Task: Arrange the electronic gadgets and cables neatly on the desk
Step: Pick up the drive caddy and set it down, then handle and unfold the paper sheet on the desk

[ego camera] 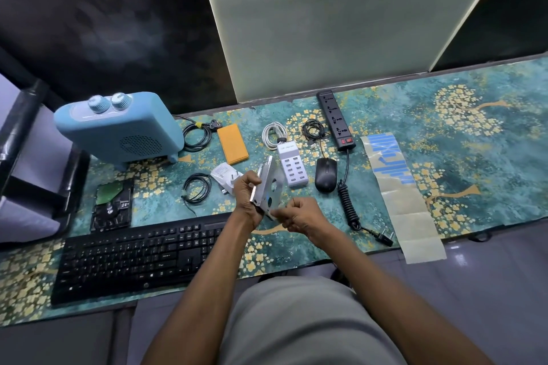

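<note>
where hands grip drive — underside hidden

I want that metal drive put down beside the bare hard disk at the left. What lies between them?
The metal drive, held in both hands, is separated from the bare hard disk by a coiled black cable and a white plug adapter.

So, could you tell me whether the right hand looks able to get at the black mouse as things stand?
Probably not at once: the right hand pinches the lower edge of the silver drive tray that the left hand grips. Once it lets go, the way to the black mouse looks free, with nothing lying between.
</note>
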A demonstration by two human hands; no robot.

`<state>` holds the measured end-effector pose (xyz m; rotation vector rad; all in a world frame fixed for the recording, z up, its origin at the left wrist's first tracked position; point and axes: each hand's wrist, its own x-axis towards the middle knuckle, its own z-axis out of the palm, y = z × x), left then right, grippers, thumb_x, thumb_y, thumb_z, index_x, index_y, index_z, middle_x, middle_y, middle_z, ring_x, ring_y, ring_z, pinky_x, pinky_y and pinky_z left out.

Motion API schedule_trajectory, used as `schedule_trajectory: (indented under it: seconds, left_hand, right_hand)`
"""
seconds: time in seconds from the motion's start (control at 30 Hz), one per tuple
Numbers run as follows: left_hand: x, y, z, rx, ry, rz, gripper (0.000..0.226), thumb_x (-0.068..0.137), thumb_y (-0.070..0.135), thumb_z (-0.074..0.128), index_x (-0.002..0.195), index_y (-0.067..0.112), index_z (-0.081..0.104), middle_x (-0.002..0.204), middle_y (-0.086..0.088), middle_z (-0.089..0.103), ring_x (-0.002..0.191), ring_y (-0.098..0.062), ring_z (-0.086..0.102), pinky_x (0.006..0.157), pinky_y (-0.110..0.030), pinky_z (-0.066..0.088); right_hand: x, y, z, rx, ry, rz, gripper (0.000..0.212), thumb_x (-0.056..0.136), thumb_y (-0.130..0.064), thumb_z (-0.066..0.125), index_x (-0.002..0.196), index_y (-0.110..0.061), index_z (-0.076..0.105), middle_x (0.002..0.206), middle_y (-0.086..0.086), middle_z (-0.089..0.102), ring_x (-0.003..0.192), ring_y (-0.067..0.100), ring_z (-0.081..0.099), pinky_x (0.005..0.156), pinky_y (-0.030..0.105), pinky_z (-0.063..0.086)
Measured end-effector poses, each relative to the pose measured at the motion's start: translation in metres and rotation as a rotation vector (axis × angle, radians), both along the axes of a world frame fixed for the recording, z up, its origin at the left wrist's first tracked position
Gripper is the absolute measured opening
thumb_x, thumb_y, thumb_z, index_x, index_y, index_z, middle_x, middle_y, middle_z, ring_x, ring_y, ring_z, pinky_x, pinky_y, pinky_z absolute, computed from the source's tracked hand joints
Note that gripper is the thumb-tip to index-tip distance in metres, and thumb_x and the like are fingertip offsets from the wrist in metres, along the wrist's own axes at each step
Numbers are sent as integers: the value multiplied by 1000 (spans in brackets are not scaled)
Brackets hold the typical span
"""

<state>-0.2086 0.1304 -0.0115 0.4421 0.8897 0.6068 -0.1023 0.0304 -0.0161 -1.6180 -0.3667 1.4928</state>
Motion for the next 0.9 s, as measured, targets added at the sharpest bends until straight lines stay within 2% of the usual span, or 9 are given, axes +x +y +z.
schedule_trajectory:
  seconds: [0.03,0.1,0.23,0.33,0.47,0.57,0.63,0.77,0.9]
  left_hand:
    - [3,0,-3,86,135,12,14,68,19,62,78,14,69,91,-6,70,79,-29,66,66,-34,41]
    - [8,0,-11,347,466,-52,45,58,30,67,96,11,80,109,6,73,103,-21,69,73,-34,52]
    - [8,-20,-30,736,1265,-307,100,46,66,70,141,39,55,141,-6,46,128,-27,46,101,-51,48]
    - [8,-38,-41,808,1439,-430,111,54,67,80,152,35,39,159,-14,24,138,-40,33,108,-54,41]
    - [16,-45,-51,780,1569,-511,114,63,70,80,156,26,30,162,-22,20,144,-44,28,115,-58,31]
    - [35,-49,-46,929,1577,-478,91,75,60,75,149,20,39,161,-21,26,144,-42,29,114,-58,28]
    - [55,-53,-42,1008,1478,-420,71,80,47,73,139,17,50,150,-17,41,135,-38,40,106,-53,37]
    - [104,-70,-31,1021,1105,-416,28,83,25,70,107,13,63,102,-7,65,93,-28,60,73,-39,47]
    - [145,-90,-25,955,823,-598,21,84,15,70,104,7,68,87,-6,69,80,-22,65,68,-34,51]
  right_hand:
    - [0,-2,-3,-25,-40,5,42,79,-4,83,56,-14,49,62,19,59,41,14,52,42,24,40]
    - [0,-4,-6,-80,-85,-35,40,81,-4,80,56,-14,51,66,19,61,42,14,50,43,24,38]
    - [11,-8,-10,-143,-148,-179,33,81,-6,76,61,-15,52,61,11,61,42,13,47,42,23,34]
    - [22,-18,-15,-183,-206,-267,34,81,-6,74,59,-16,49,60,10,60,44,14,46,43,24,33]
    - [39,-34,-23,-212,-267,-355,34,83,-7,73,63,-14,47,62,12,59,47,17,46,45,28,34]
    - [51,-47,-28,-206,-287,-437,34,83,-11,74,62,-16,47,62,12,60,52,21,49,49,31,37]
    - [59,-55,-29,-222,-327,-500,33,80,-14,76,61,-15,49,61,10,62,55,25,53,51,34,43]
    - [89,-81,-23,-319,-531,-643,14,78,-18,76,83,-15,63,77,-1,66,78,28,65,70,37,53]
    - [123,-114,-20,-378,-783,-774,16,83,-14,68,93,-19,58,99,3,62,92,30,60,70,33,42]
